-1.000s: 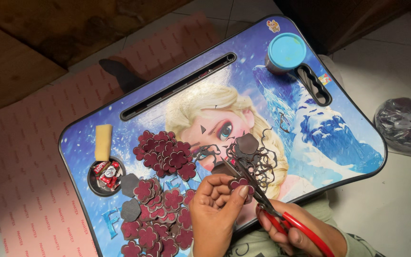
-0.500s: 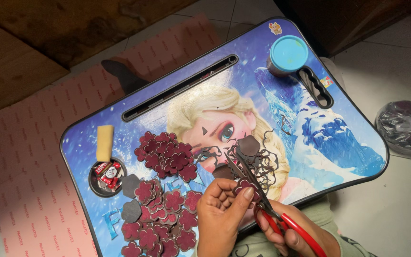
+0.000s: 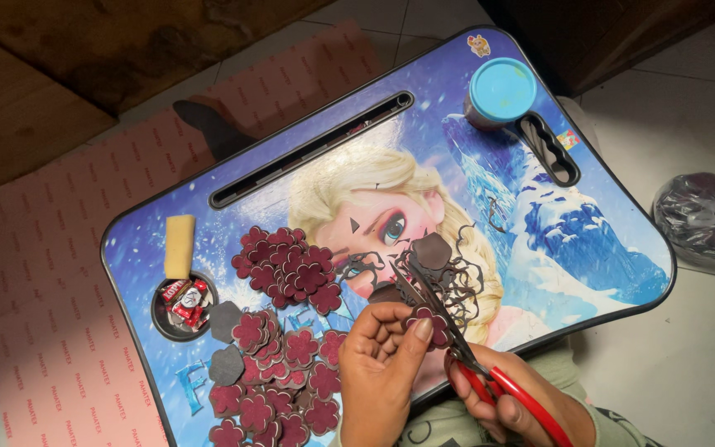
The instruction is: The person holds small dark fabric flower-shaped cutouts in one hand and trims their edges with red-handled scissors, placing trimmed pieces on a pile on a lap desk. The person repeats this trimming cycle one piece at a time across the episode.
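Flower-shaped maroon cutout (image 3: 430, 319), pinched between thumb and fingers of the left hand (image 3: 384, 364), sits at the near edge of the counter (image 3: 614, 248); the right hand (image 3: 513, 407), closed through the red handles of the scissors (image 3: 457, 331), sets the blades against the cutout's rim. Just left of the hands, a spread of finished flowers (image 3: 279, 381) lies flat, with a few uncut grey blanks (image 3: 225, 343) among them; judged from this, much of the cutting is done and some blanks are left. Beyond the blades, dark curled trimmings (image 3: 457, 277) lie loose; a heaped pile of flowers (image 3: 287, 265) rests mid-counter. Farther left, a round recess holds small wrapped sweets (image 3: 182, 302), a yellow block (image 3: 179, 246) just beyond it. At the far edge stands a blue-lidded tub (image 3: 500, 91); a dark plastic bag (image 3: 709, 217) lies on the floor, right.
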The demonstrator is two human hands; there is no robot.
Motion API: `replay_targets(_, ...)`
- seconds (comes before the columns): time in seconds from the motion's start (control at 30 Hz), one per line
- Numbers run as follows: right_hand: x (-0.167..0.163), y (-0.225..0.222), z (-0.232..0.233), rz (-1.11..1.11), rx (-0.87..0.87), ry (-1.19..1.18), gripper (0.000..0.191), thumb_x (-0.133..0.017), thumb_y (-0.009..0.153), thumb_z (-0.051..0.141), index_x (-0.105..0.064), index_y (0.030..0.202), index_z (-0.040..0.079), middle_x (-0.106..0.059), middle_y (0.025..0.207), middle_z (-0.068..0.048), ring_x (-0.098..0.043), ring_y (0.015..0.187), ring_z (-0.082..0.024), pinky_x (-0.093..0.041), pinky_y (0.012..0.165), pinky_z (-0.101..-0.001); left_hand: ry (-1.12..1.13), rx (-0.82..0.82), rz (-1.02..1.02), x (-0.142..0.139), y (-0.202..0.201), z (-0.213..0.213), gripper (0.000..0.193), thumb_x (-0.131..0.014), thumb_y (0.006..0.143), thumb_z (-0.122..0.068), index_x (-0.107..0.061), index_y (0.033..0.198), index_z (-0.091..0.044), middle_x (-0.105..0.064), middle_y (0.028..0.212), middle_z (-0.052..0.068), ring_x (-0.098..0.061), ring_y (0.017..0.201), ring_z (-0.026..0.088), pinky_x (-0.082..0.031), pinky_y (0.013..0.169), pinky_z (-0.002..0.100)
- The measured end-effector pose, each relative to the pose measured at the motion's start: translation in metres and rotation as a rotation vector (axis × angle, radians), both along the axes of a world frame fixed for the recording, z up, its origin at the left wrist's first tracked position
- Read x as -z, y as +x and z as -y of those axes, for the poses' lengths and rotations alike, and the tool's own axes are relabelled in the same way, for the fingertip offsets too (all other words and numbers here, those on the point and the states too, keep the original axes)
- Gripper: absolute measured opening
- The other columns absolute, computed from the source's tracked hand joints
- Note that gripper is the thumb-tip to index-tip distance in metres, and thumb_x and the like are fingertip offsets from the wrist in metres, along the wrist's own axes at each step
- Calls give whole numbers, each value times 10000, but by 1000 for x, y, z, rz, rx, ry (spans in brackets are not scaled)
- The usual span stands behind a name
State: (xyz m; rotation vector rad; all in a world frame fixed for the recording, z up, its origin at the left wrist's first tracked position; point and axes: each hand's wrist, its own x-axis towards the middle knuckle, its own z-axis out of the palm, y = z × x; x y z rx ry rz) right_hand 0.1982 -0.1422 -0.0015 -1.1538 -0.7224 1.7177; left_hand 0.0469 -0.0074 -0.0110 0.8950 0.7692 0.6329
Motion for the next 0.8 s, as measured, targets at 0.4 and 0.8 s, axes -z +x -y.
replay_targets(0.4,5,5,5,26,-42,76,1103,-563,742,919,-478,1264,-49,-481,732,-8,-457,629,-101,-404,567,-244,-101,47,-52,-20,-1,4,246,-771,859,3,-659,1074,47,-764,861,94,-713,736,89,-604,641,226)
replay_targets(0.8,-3,6,2,-23,-66,31,1060,-586,720,921,-551,1143,-50,-467,695,16,-431,565,-85,-361,498,-238,4,61,-98,-17,-7,0,291,-786,830,8,-663,1092,29,-772,834,100,-721,736,102,-605,651,234)
